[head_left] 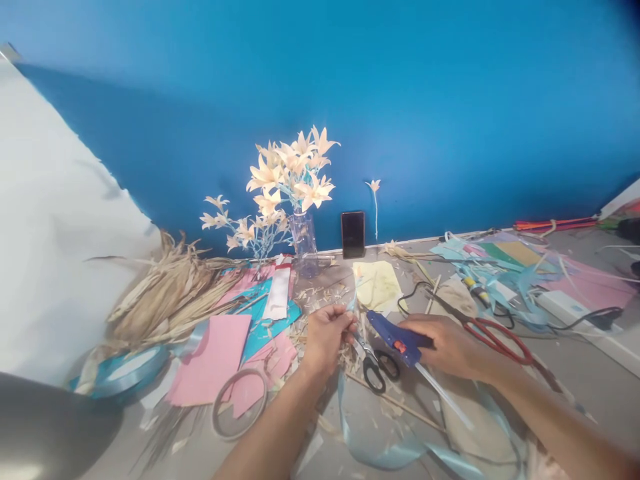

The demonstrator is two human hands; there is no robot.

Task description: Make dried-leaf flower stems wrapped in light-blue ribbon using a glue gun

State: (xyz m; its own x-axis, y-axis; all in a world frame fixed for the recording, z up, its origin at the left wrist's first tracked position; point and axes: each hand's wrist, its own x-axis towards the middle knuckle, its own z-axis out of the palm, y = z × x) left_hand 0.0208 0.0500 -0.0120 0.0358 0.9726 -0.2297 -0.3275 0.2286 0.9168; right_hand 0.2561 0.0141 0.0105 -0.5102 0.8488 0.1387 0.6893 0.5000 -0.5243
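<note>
Well before the far edge of the bench (200,460), the left hand (327,335) closes its grip on a light-blue flower stem (355,300), seemingly for steadiness; the right hand (443,343) grips a glue gun (395,337), nozzle (371,316) facing it.

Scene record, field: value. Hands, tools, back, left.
left hand: left hand pinching a thin light-blue strip
right hand: right hand gripping a blue glue gun, nozzle toward the left hand
glue stick: sticking out of the gun's rear
tools nearby: black-handled scissors, red-handled scissors
back: clear vase of pale flowers; phone upright, screen dark
left side: dried husks, pink paper
</note>
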